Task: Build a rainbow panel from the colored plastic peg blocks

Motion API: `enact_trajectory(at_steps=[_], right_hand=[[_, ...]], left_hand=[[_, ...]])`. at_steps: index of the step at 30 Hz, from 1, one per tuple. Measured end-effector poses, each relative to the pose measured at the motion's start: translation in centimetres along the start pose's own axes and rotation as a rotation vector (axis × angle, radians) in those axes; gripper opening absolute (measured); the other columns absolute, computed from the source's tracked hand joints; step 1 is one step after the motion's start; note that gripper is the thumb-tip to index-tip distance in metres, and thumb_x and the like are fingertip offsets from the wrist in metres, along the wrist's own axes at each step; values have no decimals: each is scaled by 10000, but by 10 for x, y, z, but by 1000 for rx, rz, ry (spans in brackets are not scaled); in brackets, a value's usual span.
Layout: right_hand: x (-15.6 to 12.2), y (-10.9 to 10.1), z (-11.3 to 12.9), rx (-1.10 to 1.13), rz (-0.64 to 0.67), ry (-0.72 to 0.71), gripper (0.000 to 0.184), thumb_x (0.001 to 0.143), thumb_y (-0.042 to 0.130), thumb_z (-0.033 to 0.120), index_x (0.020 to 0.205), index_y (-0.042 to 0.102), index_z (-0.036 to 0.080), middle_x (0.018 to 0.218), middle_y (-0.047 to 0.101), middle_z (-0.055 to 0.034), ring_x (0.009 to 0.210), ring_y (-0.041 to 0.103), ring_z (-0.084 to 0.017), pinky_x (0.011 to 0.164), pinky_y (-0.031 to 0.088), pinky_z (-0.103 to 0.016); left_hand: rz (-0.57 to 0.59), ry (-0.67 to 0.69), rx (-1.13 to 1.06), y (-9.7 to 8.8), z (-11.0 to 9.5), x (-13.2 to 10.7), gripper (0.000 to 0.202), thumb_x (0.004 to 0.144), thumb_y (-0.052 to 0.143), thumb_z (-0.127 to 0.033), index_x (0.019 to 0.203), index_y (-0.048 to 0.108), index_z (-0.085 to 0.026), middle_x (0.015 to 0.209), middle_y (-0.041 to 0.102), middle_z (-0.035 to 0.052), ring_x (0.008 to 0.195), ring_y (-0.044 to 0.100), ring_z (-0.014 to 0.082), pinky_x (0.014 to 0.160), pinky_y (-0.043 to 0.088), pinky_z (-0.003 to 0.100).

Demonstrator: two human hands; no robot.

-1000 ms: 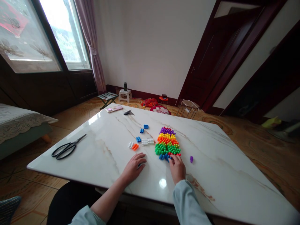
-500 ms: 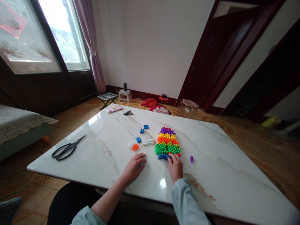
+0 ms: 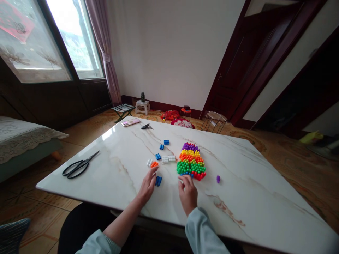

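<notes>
One many-coloured bead cluster (image 3: 191, 158), its beads too small to count, lies on one marble-patterned table (image 3: 238, 197). Two hands are near the cluster: one left hand (image 3: 147, 186) to its near left, one right hand (image 3: 188, 194) at its near edge. Left of the cluster are four blue bundles (image 3: 158, 156), three white bundles (image 3: 172, 158) and one orange bundle (image 3: 154, 164); right of it, one purple bundle (image 3: 218, 179). Far left of it is one pair of scissors (image 3: 84, 163). Beyond it, leftward, are one phone (image 3: 130, 122) and two stools (image 3: 123, 108).
</notes>
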State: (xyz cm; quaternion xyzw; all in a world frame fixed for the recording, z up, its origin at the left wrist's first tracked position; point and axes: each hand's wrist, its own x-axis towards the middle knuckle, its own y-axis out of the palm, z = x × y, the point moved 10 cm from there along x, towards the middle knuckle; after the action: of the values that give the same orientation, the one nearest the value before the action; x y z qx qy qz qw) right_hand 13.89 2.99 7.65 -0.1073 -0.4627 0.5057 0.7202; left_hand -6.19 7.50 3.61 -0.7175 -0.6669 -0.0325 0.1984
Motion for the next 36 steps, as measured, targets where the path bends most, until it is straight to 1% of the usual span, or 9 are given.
enact_trajectory(at_steps=[2, 6, 12, 19, 23, 25, 28, 31, 36], right_hand=[[-2, 32, 28, 43, 196, -24, 243, 878, 472, 174, 1052, 632, 228, 1042, 606, -61, 932, 621, -171, 807, 496, -273], [1, 74, 58, -35, 356, 15, 474, 793, 601, 198, 1258, 525, 252, 1190, 551, -84, 932, 629, -206, 767, 507, -301], [-4, 95, 69, -160, 467, -53, 212, 790, 537, 104, 915, 645, 237, 1015, 596, -59, 780, 620, -178, 691, 483, -273], [-17, 49, 35, 124, 255, 56, 189, 830, 537, 234, 998, 611, 186, 940, 648, -76, 865, 631, -198, 788, 504, -300], [-27, 21, -27, 303, 169, 344, 272, 888, 465, 377, 935, 635, 170, 658, 642, -26, 559, 608, -158, 557, 498, -250], [-29, 1, -56, 304, 106, 425, 324, 868, 491, 422, 955, 655, 156, 648, 644, -30, 524, 597, -158, 540, 503, -261], [-21, -36, -78, 200, -9, 320, 325, 832, 541, 398, 992, 699, 164, 877, 673, -96, 741, 643, -194, 667, 536, -296], [-15, -59, -96, 86, -77, 270, 312, 815, 540, 359, 985, 727, 175, 958, 630, -117, 797, 630, -205, 692, 538, -320], [-15, -60, -118, 18, -95, 311, 272, 779, 551, 337, 920, 707, 163, 866, 656, -102, 726, 625, -214, 701, 526, -356]], left_hand=[[-45, -32, -69, -5, 4, 1, 442, 925, 406, -377, 1312, 489, -179, 1378, 516, 115, 1272, 485, 247, 1048, 420, 420], [-60, -48, -25, -7, 6, 1, 440, 916, 430, -395, 1293, 513, -184, 1345, 544, 117, 1259, 494, 253, 1081, 370, 448], [-63, -37, -13, -6, 7, 1, 412, 913, 436, -389, 1259, 543, -192, 1308, 571, 109, 1223, 523, 250, 1056, 398, 444], [-42, -39, 4, -5, 8, 0, 380, 922, 427, -396, 1197, 572, -178, 1250, 603, 110, 1164, 562, 236, 1028, 427, 418], [-26, -35, 54, -5, 3, 1, 396, 927, 418, -414, 1205, 569, -177, 1224, 617, 117, 1128, 583, 236, 1002, 443, 424], [-22, -33, 73, -6, 1, 1, 398, 927, 419, -421, 1203, 573, -180, 1214, 626, 115, 1115, 593, 237, 993, 451, 424], [-20, -25, 96, -6, -1, 2, 395, 927, 420, -424, 1194, 580, -181, 1198, 636, 113, 1109, 600, 238, 984, 460, 418], [-22, -14, 118, -6, -2, 2, 391, 931, 414, -416, 1195, 581, -181, 1195, 639, 110, 1104, 604, 237, 972, 470, 407], [-24, 0, 160, -5, 0, 1, 379, 930, 422, -412, 1179, 594, -182, 1176, 650, 106, 1076, 618, 234, 958, 482, 395]])
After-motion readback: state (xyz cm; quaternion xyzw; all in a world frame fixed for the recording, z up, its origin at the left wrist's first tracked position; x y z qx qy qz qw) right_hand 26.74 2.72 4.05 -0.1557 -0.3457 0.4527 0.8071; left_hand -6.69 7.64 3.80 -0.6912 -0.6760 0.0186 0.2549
